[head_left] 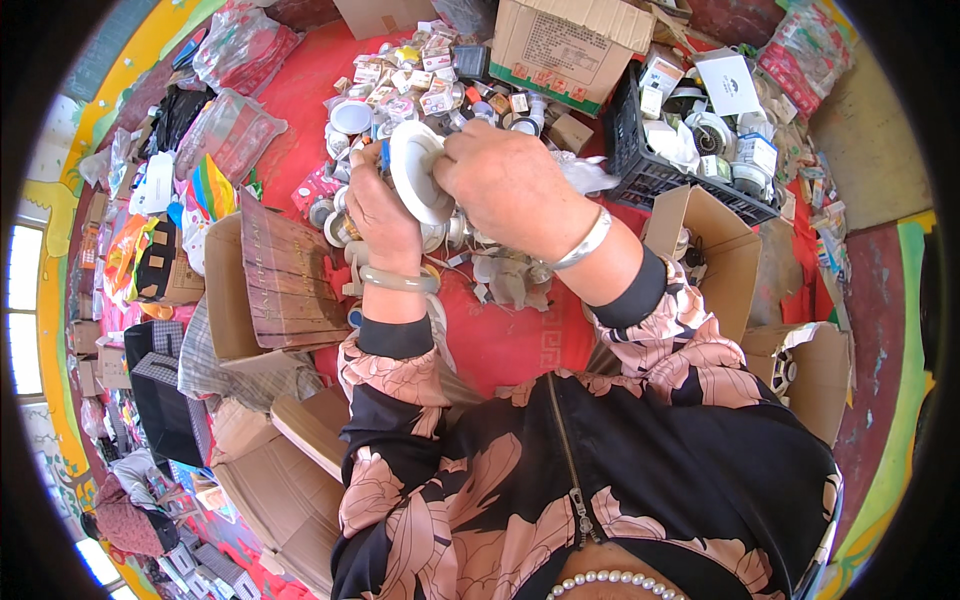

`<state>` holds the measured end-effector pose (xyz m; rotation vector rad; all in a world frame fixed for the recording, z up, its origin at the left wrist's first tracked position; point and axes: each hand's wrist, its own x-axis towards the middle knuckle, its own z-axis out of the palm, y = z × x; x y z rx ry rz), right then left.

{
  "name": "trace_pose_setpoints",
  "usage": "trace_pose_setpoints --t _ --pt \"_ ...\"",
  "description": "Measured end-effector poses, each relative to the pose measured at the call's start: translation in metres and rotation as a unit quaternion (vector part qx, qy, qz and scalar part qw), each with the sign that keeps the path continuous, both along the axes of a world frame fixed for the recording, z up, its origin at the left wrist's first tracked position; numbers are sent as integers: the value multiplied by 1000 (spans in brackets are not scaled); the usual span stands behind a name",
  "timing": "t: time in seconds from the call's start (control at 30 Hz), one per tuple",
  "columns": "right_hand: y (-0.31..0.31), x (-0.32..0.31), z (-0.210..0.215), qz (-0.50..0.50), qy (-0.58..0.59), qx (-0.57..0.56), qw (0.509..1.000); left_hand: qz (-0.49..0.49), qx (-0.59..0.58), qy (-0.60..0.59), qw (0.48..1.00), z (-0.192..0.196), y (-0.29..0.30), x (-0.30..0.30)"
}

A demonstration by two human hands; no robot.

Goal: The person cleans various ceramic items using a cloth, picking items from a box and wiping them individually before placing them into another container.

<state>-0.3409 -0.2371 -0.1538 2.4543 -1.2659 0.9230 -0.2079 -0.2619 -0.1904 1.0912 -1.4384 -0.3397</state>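
Note:
Upright between my hands is a white round light fitting, shaped like a recessed downlight with a wide rim and a hollow face. My left hand grips it from behind at its left side, where a bit of blue shows. The fingers of my right hand are closed and reach into the hollow face; whether they pinch a small part there is hidden. Beyond and beneath both hands lies a pile of small boxes, white round fittings and bulbs on a red cloth.
At the far right, a black plastic crate holds lamps and boxes. Behind the pile stands a cardboard box. Open cartons flank me at left and right. Plastic bags lie along the left.

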Motion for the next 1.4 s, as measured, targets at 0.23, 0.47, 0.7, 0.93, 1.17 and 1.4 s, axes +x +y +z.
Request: trace_pose_setpoints --t 0.23,0.47,0.7,0.93,1.17,1.4 --pt "-1 -10 11 167 -171 165 957 -170 69 140 973 -36 -19 16" --pt "-5 -1 -1 -87 -238 25 967 -69 -57 -101 991 -17 -7 4" --pt "-5 -13 6 57 -68 236 968 -81 -3 -14 997 -28 -10 16" --pt "-6 -5 4 123 -378 309 864 -174 80 164 968 -26 -20 10" --pt "-1 -1 3 -91 -130 152 976 -19 -42 -129 991 -13 -1 12" --pt "-1 -6 12 146 -184 209 949 -284 133 357 880 -13 -8 14"
